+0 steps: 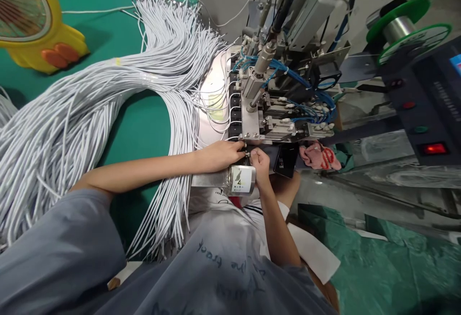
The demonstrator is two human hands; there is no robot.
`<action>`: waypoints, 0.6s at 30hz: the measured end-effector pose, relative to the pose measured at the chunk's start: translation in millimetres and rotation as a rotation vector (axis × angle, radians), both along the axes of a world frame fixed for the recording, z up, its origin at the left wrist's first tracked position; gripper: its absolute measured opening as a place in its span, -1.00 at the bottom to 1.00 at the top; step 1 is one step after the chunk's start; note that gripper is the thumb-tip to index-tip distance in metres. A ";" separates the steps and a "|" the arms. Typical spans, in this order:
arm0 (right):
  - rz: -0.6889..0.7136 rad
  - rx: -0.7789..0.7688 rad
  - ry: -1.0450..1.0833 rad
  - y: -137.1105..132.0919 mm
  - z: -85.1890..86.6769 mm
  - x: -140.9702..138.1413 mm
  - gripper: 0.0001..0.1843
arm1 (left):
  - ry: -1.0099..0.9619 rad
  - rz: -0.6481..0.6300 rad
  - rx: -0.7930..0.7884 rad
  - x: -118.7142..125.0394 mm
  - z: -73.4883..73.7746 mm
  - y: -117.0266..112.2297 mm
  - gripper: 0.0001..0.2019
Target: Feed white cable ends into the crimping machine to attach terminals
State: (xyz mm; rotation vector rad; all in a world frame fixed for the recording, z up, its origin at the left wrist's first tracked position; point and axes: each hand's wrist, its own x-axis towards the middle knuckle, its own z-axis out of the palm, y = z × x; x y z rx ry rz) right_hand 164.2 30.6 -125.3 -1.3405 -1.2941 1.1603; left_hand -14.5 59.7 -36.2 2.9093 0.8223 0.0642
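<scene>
My left hand (221, 154) reaches in from the left, its fingers pinched together at the front edge of a metal machine head (268, 113). My right hand (260, 162) meets it from below, fingers also pinched on a small part at the same spot. What each hand grips is too small to name; it looks like a thin white cable end. A big bundle of white cables (90, 108) fans over the green table (144, 127) to the left, and several cable ends lie in black slots (235, 108) of the machine.
A clear plastic container with a label (240, 179) sits just under my hands. A yellow electric swatter (32, 22) lies at the far left. A green wire spool (406, 31) and a dark control panel with a lit red switch (434, 149) stand at right. Red-handled scissors (326, 156) lie on pink cloth.
</scene>
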 end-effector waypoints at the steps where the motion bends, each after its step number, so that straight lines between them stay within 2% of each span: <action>1: -0.011 0.004 -0.005 1.1 -0.8 -1.2 -0.55 | 0.020 0.012 -0.015 -1.7 3.2 -0.7 -0.77; 6: -0.136 0.051 -0.053 -2.8 11.1 2.0 -0.57 | 0.095 0.111 -0.004 -7.2 16.1 -7.7 -0.80; 8: -0.254 0.088 -0.083 -18.3 23.0 2.8 -0.62 | 0.079 0.127 0.024 -8.3 14.8 -7.8 -0.79; 11: -0.391 0.163 -0.214 -57.7 43.4 -7.6 -0.71 | 0.057 0.204 0.093 -10.4 8.0 -3.5 -0.77; 12: -0.314 0.170 -0.246 -71.8 49.2 -15.4 -0.74 | 0.061 0.239 0.107 -11.2 5.8 -1.7 -0.75; 13: -0.174 0.149 -0.238 -84.6 53.8 -25.5 -0.77 | 0.071 0.271 0.114 -12.0 4.0 0.1 -0.74; 15: 0.245 -0.031 -0.151 -103.0 56.6 -51.2 -0.81 | 0.095 0.302 0.106 -13.1 2.4 2.6 -0.73; 16: 0.376 -0.083 -0.111 -108.0 54.5 -65.4 -0.84 | 0.103 0.305 0.099 -13.4 2.5 3.3 -0.72; 18: 0.492 -0.166 -0.038 -111.1 44.1 -92.1 -0.86 | 0.114 0.298 0.085 -13.2 3.8 3.8 -0.72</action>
